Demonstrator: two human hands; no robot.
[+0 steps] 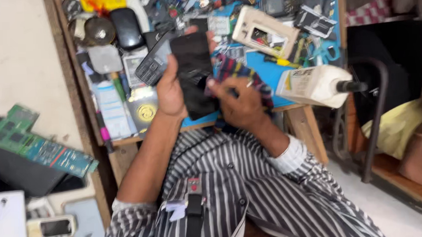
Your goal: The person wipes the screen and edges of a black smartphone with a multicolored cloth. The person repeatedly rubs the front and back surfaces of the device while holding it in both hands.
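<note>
A black smartphone [195, 74], dark screen facing up, is held upright above the near edge of the worktop [270, 73], whose surface is blue with a wooden rim. The left hand [172, 89] is closed around the phone's left side, thumb along its edge and fingertips showing at its top. The right hand [241, 103] is closed on a plaid cloth [235, 70], pressing it against the lower right part of the screen; the cloth bunches above and beside the knuckles. Just left of the smartphone, partly behind the left hand, lies a dark keypad phone [151, 62], tilted. Further toward the far left corner of the worktop sit a black computer mouse [126, 27] and a round dark lid-like object [99, 31]. A beige phone casing [264, 33] with rectangular cut-outs lies toward the far right, among small tools and parts too blurred to identify. At the right edge a white plastic bottle [316, 86] with a black nozzle lies on its side, its nozzle pointing off the worktop. On a separate pale surface to the left rests a green circuit board [36, 145]. Both forearms emerge from a black-and-white striped shirt [252, 197] in the foreground.
</note>
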